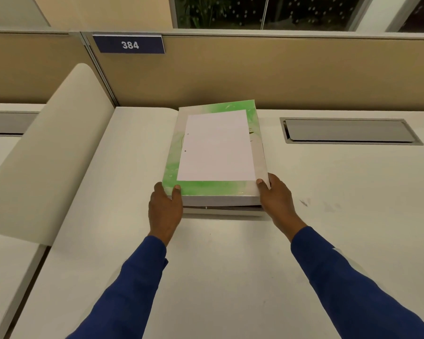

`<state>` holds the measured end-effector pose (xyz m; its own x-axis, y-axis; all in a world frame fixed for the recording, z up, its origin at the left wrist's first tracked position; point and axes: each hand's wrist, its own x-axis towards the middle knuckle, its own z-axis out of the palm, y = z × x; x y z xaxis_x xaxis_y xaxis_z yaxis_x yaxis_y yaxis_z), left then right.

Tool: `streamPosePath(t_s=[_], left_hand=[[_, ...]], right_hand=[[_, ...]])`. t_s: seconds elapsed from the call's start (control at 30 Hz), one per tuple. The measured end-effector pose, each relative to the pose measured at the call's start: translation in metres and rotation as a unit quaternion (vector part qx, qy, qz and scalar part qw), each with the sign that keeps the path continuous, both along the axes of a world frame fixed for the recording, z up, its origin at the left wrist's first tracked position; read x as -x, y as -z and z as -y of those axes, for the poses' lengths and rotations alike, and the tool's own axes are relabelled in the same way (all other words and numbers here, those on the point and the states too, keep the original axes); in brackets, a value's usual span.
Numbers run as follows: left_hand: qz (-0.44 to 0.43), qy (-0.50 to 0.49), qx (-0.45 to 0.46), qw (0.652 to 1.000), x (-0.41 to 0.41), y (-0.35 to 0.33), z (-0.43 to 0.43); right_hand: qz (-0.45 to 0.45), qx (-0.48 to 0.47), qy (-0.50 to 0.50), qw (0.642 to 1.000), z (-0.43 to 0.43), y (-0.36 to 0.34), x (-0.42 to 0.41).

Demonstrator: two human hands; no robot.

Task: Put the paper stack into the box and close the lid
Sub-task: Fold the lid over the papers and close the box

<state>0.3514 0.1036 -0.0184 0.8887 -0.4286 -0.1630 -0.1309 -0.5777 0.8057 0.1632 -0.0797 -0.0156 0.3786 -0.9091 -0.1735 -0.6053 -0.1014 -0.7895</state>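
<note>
Your left hand (165, 204) and right hand (275, 199) each pinch a near corner of the lid (218, 192), thumbs on top. It sits on the box (220, 211) on the desk (230, 265), not quite shut. It looks light and bendy, so hold both corners. You can't see the paper stack.
</note>
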Motion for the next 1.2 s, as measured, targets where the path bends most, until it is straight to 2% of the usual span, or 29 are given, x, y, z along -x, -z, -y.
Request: streamPosePath(t_s=[0.2,0.37,0.7,0.8,0.93,1.2], left_hand=[[0.052,0.042,-0.05,0.997,0.001,-0.005,0.001],[0.033,0.029,-0.064,0.997,-0.002,-0.004,-0.002],[-0.002,0.033,-0.089,0.995,-0.01,0.012,-0.01],[0.029,0.057,-0.118,0.991,-0.006,0.023,-0.01],[0.119,0.128,-0.187,0.967,0.0,0.038,-0.014],[0.139,0.179,-0.221,0.948,-0.018,0.042,0.0]], right_hand=[[-0.052,-0.009,-0.003,0.999,-0.016,0.001,0.0],[-0.046,-0.013,0.0,0.999,-0.027,0.002,-0.001],[-0.115,-0.037,-0.026,0.992,-0.04,0.023,0.009],[-0.14,-0.019,-0.038,0.989,-0.04,0.028,0.008],[-0.15,0.003,-0.045,0.988,-0.039,0.032,0.005],[-0.174,0.005,-0.056,0.983,-0.021,0.031,-0.015]])
